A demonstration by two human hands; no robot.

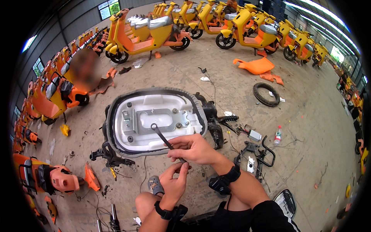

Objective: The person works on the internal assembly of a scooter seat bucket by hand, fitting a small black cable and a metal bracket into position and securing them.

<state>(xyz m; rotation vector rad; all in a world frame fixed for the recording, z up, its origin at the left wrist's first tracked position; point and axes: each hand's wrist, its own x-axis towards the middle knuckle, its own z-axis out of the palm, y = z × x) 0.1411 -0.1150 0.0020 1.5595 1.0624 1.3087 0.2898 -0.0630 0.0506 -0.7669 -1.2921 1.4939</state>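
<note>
An upturned scooter seat (147, 140), with a white underside and dark rim, lies before me on dark frame parts, carrying a metal bracket (130, 120) with bolts and round rubber pads. A dark wrench (164, 137) points up-left, its ring end over the bracket's lower middle; whether it sits on a fastener I cannot tell. My right hand (192, 150) has thumb and fingers closed on the shaft from the right. Just below, my left hand (174, 181) pinches the wrench's lower end between thumb and fingers.
Rows of scooters (137, 43) stand behind and left. Around me lie a tire (266, 100), orange panels (253, 67), a bottle (278, 135), a metal controller (255, 134), bent tubing (268, 158) and cables. A person (231, 7) is at the back; a blurred patch hides something at left.
</note>
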